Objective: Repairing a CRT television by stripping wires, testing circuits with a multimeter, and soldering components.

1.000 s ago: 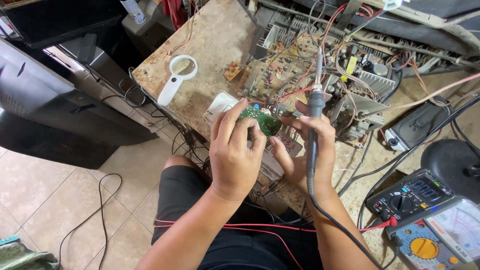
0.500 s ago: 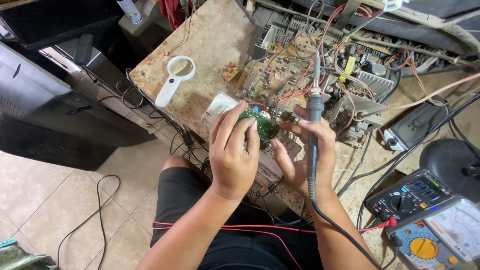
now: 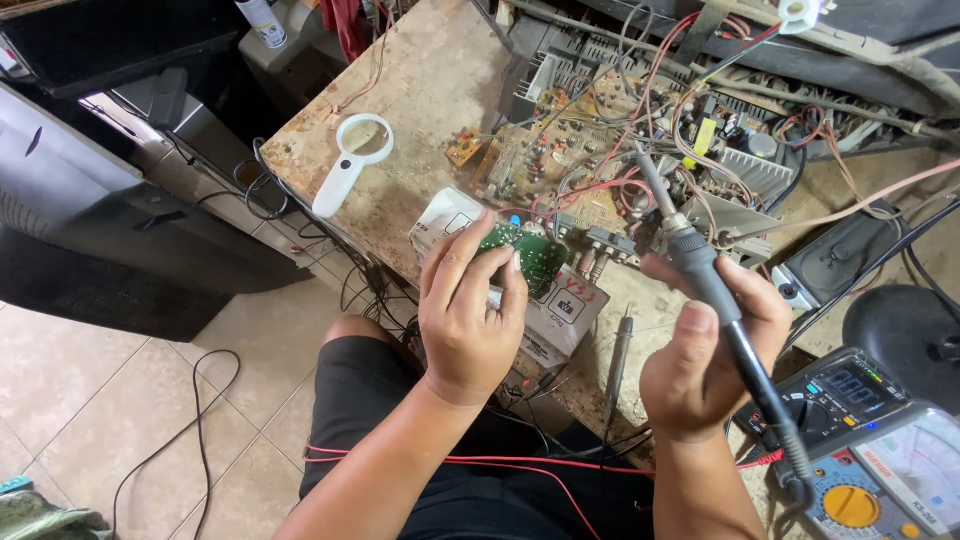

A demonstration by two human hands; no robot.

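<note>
Small green circuit board (image 3: 530, 255): pinched at the fingertips of the left hand (image 3: 468, 310), held up off the bench, tilted toward the camera, same spot as a second ago.
Left grip: closed tight around the board's near edge, thumb on one side, fingers over the top.
Soldering iron (image 3: 700, 275): the big change. A second ago upright and right beside the board, now swung out to the right and leaned back, tip well apart from the board and pointing up toward the big chassis.
Right hand (image 3: 705, 355): wrapped around the iron's dark handle, thumb on top, cord trailing down past the wrist.
Read on that: looks like a pause between joints, board getting a look-over, not a touch right now.
Under the grip: white cardboard box (image 3: 545, 300), worn wooden bench (image 3: 420, 90).
Further out: open amplifier board with red wires (image 3: 620, 150), white magnifying glass (image 3: 350, 165) off left, two multimeters (image 3: 870, 440) low right.
</note>
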